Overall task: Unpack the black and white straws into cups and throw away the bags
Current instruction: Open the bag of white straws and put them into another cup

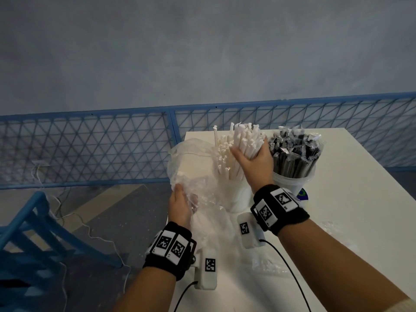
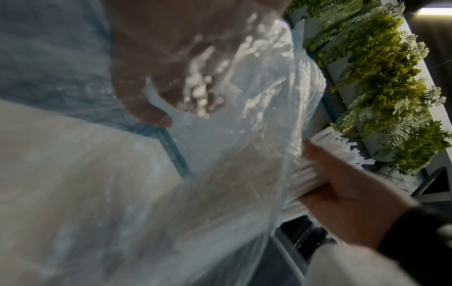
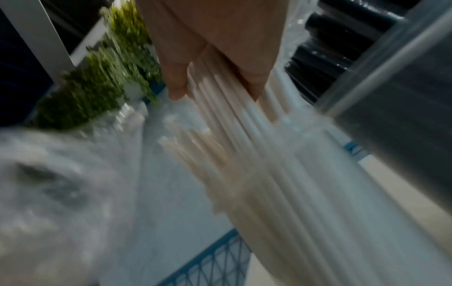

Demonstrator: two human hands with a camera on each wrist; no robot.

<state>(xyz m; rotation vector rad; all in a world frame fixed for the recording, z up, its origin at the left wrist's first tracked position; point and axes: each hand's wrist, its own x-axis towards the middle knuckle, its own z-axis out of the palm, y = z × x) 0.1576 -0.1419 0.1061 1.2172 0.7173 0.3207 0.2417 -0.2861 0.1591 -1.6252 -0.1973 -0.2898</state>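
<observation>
A thick bundle of white straws stands in a white cup near the table's left edge. My right hand grips the upper part of that bundle; the right wrist view shows the white straws running under my fingers. To the left, my left hand clutches a crumpled clear plastic bag, which hangs partly off the table. Seen through the bag, my left hand bunches the film. Black wrapped straws fill a second cup to the right.
The white table extends right and toward me, with another clear bag lying flat on it. A blue mesh fence runs behind. A blue chair stands at lower left. Green plants line a shelf.
</observation>
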